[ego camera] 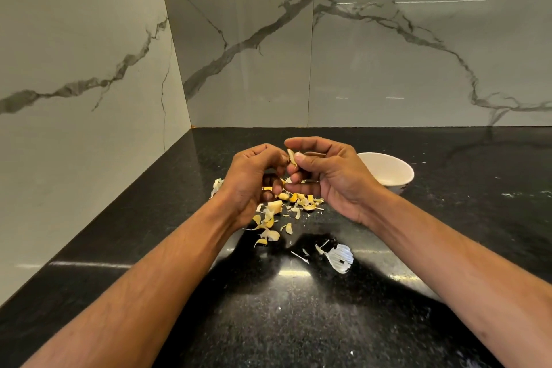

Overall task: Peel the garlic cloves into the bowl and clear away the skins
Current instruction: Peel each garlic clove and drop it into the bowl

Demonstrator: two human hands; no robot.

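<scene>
Both hands met above the black speckled stone table (298,323): right hand (325,176) and left hand (254,179) pinched a pale papery garlic clove (291,157). Round white bowl (388,170) at three o'clock; yellowish loose skins (277,215) beneath.

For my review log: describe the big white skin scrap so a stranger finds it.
On the black countertop, look nearer the camera than the yellowish peel pile. The big white skin scrap lies apart, papery, white, far larger than the flakes.

Left hand (254,179), right hand (325,176) raised together, fingers (301,158) curled, pinching.
</scene>
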